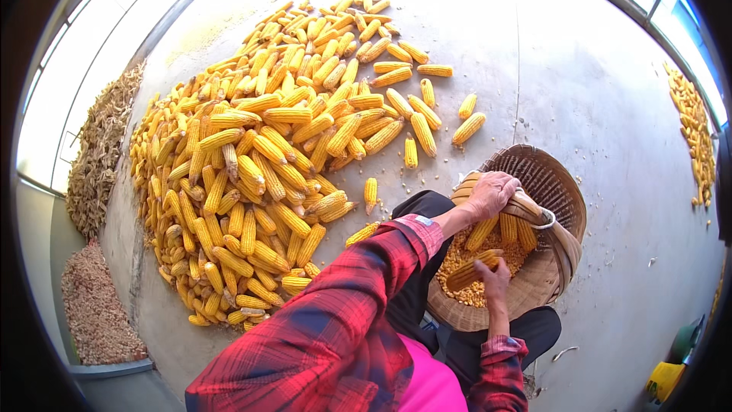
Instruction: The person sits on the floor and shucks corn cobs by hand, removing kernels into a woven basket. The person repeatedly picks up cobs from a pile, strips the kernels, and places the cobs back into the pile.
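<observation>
A round woven bamboo basket (457, 312) with a thick arched handle (529, 206) stands between my knees. My left hand (494, 190) grips the top of that handle. Below it, my right hand (495, 274) holds an ear of corn (466, 276) over the basket, its fingers around one end. Loose yellow corn kernels (472, 294) cover part of the basket's bottom, and several ears of corn (509, 228) lie there under the handle. Whether kernels have been stripped from the held ear cannot be made out.
A large heap of husked corn ears (251, 183) spreads on the concrete floor (617, 183) at the left, with stray ears near the basket. Dry husks (103, 149) and bare cobs (97, 303) are piled at the far left. More corn (695, 137) and a yellow object (664, 380) lie at right.
</observation>
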Tool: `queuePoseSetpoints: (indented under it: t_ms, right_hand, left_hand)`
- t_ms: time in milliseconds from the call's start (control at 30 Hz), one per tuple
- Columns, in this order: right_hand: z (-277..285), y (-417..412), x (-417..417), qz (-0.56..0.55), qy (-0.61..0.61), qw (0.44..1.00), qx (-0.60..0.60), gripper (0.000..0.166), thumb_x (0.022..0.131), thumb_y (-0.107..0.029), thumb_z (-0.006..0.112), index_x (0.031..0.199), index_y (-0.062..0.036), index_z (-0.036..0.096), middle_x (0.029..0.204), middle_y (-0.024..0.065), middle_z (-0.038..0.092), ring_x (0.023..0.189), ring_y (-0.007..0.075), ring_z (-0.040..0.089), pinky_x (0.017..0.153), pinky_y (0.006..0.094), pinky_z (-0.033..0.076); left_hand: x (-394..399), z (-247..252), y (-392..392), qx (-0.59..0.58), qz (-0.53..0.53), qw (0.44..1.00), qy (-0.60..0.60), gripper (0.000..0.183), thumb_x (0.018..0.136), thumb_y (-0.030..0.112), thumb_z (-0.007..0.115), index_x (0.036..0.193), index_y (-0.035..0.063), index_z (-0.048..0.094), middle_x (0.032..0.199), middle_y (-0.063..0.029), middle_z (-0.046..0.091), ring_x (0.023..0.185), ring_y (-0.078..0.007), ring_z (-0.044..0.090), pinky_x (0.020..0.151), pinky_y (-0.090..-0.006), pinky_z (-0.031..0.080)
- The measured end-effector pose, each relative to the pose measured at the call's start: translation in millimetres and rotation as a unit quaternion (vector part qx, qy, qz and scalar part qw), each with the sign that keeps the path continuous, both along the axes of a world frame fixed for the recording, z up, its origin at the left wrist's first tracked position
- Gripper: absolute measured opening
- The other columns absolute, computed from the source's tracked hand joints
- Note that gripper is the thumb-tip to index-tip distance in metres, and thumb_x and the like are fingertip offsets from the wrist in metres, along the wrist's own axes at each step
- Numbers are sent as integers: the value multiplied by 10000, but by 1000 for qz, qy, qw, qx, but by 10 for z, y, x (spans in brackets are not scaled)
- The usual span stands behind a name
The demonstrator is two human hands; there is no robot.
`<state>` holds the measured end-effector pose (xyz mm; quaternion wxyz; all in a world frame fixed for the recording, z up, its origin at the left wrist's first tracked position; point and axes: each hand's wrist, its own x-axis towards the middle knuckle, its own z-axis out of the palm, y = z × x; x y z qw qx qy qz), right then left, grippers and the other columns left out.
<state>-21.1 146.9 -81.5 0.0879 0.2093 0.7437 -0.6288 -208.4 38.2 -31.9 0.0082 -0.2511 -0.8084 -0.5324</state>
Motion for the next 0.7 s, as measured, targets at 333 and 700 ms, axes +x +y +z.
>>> queuePoseSetpoints:
  t_ms: [333,700]
  right_hand:
    - [602,311,539,-329,179,744,-553,390,916,-315,515,1165,-16,539,1186,174,570,1126,304,523,992,451,383]
    - [617,427,890,-364,218,653,-628,406,866,-428,563,968,-35,553,900,149,615,840,307,604,798,491,493]
  left_hand:
    - [1310,456,-588,132,-72,885,-441,270,924,163,519,1139,14,590,1027,-71,643,883,-122,607,775,-260,493]
    - [2179,717,-326,82,-280,754,-589,337,916,183,560,1163,-39,498,1009,-160,632,730,-128,626,671,-248,537]
